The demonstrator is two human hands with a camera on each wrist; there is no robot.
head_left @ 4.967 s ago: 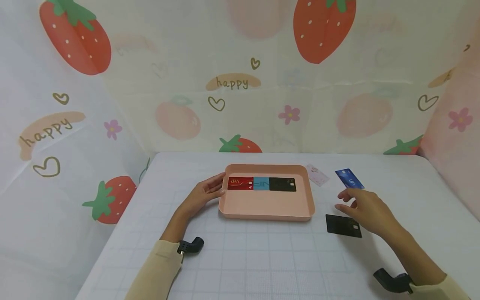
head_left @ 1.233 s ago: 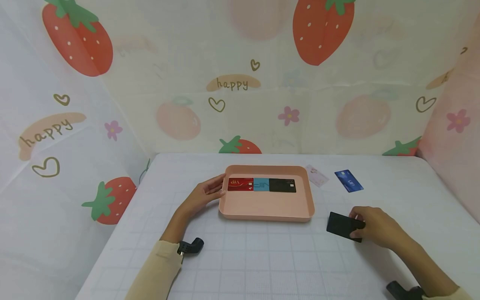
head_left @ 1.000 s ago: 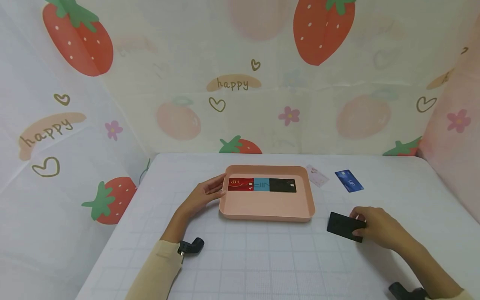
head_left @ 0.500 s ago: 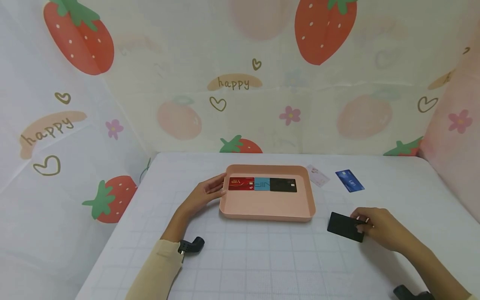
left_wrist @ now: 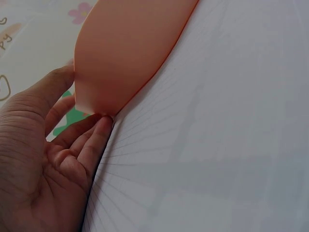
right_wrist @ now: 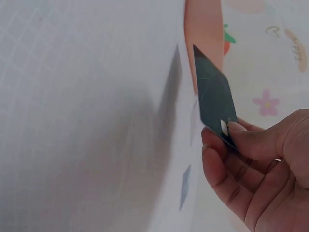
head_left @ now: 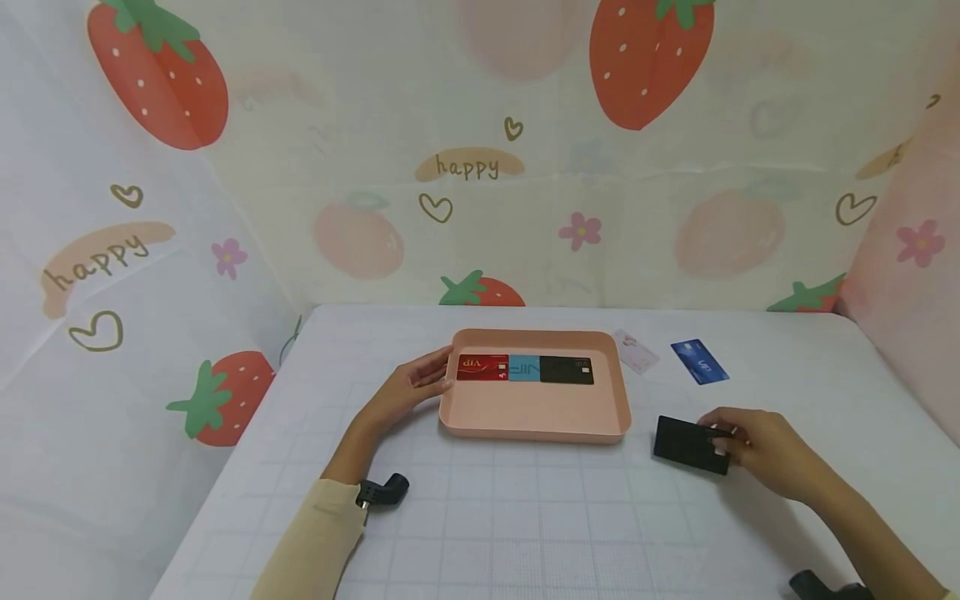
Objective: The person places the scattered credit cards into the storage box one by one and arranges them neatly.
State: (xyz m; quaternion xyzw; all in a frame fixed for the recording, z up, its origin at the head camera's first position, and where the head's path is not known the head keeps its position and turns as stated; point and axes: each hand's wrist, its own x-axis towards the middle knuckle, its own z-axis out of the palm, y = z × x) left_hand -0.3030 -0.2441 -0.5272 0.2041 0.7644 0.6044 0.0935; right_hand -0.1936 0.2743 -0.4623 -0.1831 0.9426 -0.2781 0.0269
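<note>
Tray holds three cards; right hand pinches separate black card.

Right grip in thumb-and-finger pinch

6 cards vis., 1 tray, 2 hands, 2 cams.

Observed a cream backdrop behind the white table, printed with red strawberries, pink flowers and "happy" lettering. Noted pink side panel at right.
</note>
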